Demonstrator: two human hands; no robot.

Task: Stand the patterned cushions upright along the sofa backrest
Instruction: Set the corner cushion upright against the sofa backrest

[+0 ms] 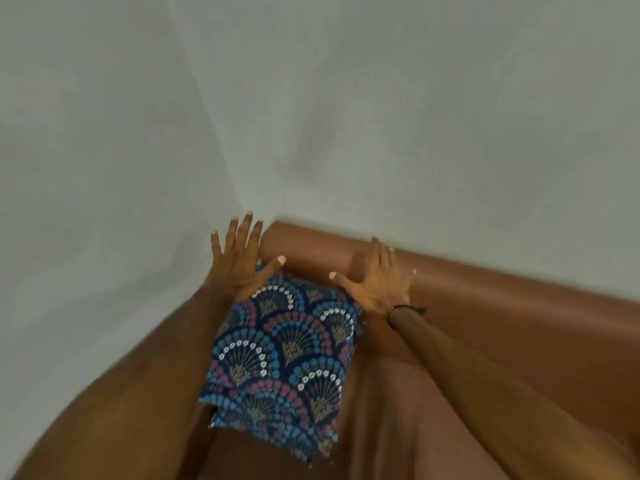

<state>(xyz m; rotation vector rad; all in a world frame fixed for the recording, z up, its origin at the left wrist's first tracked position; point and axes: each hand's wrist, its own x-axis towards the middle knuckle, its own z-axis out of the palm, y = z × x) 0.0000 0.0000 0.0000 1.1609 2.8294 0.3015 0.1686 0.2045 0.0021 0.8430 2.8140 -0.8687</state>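
Pale grey-green walls [346, 98] meeting in a corner behind a brown sofa [519, 341], its rounded backrest [311, 251] running from that corner down to the right. One cushion [287, 348] in view, dark blue with fan-shaped arcs of blue, pink and white dots, standing tilted in the sofa corner, top edge leaning toward the backrest, lower edge out toward the camera over the seat [398, 427]. Left hand [239, 261] spread wide at the cushion's upper left corner, palm down against the fabric, fingers fanned up across the wall, thumb stretched right over the top edge. Right hand [379, 282] likewise splayed flat at the upper right corner, heel of the palm on or just above the cushion, fingertips reaching onto the backrest, thumb pointing left toward the other thumb. Neither hand closed around anything. Dark cord bracelet [401, 310] on the right wrist. Both bare forearms entering from the bottom edges, everything slightly motion-blurred
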